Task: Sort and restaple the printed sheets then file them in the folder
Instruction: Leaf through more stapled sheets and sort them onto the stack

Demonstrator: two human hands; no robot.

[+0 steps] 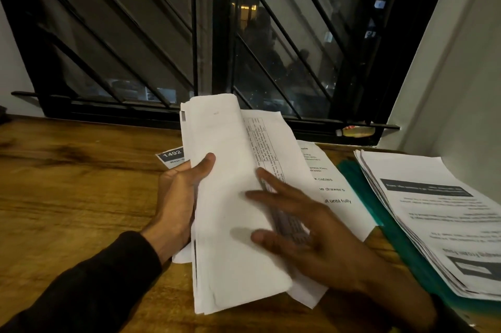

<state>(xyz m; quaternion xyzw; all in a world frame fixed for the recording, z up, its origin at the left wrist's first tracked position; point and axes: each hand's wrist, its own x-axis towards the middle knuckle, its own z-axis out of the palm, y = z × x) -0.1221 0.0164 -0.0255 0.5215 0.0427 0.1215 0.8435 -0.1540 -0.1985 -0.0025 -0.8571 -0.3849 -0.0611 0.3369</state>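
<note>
Your left hand [179, 197] pinches the sheaf of sheets [233, 197] at its left edge, long axis running away from you | right hand [306, 227] lies nearer the loose edge — fingers spread, apparently parting pages | folder [379, 213] just right.

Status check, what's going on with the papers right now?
Left hand grips sheet bundle; right hand leafs through it, fingers spread. Second stack on green folder. No stapler visible.

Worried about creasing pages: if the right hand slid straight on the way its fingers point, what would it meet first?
The right hand points left across the held sheets; past them it would likely meet the left hand, though depth is unclear.
</note>
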